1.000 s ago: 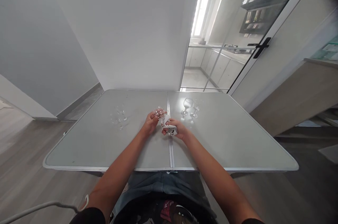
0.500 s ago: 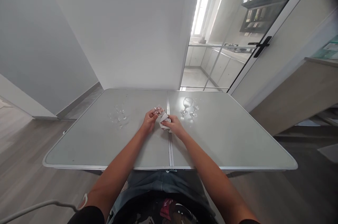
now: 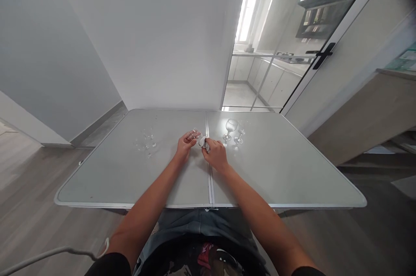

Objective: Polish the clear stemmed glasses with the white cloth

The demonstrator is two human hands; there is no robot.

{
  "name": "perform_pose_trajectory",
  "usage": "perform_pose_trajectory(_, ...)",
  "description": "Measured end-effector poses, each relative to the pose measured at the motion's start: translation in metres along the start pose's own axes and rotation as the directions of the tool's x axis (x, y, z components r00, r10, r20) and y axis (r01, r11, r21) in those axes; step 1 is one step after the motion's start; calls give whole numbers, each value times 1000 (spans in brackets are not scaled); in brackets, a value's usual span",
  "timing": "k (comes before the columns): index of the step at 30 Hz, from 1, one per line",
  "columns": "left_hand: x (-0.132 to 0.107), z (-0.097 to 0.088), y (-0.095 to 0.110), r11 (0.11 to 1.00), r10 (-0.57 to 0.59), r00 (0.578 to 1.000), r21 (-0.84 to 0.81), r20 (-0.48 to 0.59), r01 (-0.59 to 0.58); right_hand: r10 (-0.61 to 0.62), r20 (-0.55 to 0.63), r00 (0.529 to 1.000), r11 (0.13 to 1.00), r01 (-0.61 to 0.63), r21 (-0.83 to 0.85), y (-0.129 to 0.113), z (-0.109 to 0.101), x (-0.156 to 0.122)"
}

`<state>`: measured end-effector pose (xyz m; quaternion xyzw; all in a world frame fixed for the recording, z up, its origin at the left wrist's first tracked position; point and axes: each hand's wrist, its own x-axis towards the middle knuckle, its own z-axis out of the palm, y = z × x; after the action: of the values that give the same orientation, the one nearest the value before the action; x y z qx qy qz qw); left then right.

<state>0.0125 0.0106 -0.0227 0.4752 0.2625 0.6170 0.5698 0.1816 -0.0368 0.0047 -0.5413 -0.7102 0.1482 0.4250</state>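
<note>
My left hand (image 3: pixel 185 144) is closed round the bowl of a clear stemmed glass (image 3: pixel 195 133), which lies tilted on its side above the table, its foot end toward my right hand. My right hand (image 3: pixel 214 152) pinches a crumpled white cloth (image 3: pixel 202 141) against the stem and foot of that glass. Much of the cloth is hidden behind my right fingers. Two stemmed glasses stand upright to the right of my hands: a rounder one (image 3: pixel 231 126) and one beside it (image 3: pixel 239 134).
A group of several clear glasses (image 3: pixel 148 139) stands on the left half of the table (image 3: pixel 113 176); their outlines are faint. A metal seam (image 3: pixel 210 185) splits the tabletop. Behind are a white wall and a glass door (image 3: pixel 269 50). A pale cable (image 3: pixel 65 250) hangs near my left arm.
My right hand has turned over, its back now facing up, and the cloth has bunched smaller around the glass's foot. My left hand has barely moved.
</note>
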Motion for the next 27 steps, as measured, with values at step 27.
perform_pose_trajectory(27,-1,3,15,975,40,998,-219,-38,-47,398,439,805,105,-515,850,11,4,11)
